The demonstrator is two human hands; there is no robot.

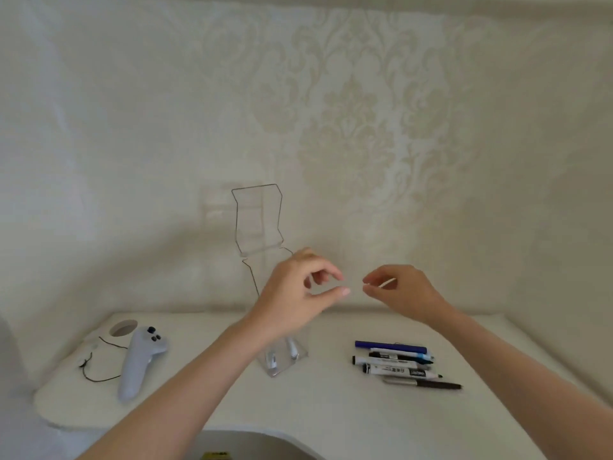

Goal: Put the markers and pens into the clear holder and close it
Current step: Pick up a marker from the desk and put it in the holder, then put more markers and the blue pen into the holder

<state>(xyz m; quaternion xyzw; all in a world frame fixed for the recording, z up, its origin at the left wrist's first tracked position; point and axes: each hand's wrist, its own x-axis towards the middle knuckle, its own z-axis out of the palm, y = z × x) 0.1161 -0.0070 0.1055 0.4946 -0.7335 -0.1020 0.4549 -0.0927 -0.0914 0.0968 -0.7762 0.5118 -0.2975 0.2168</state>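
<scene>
A tall clear holder stands upright on the white table, its hinged lid swung up and open against the wall. Two white markers show through its base. My left hand hovers in front of the holder's upper part and hides it; the fingers are loosely curled and hold nothing. My right hand floats just to the right at the same height, thumb and forefinger close together with nothing clearly between them. A pile of several markers and a dark pen lies on the table below it.
A white handheld controller lies at the left by a round hole in the table, with a thin black cord beside it. The patterned wall stands right behind the table. The table's front edge curves inward near me.
</scene>
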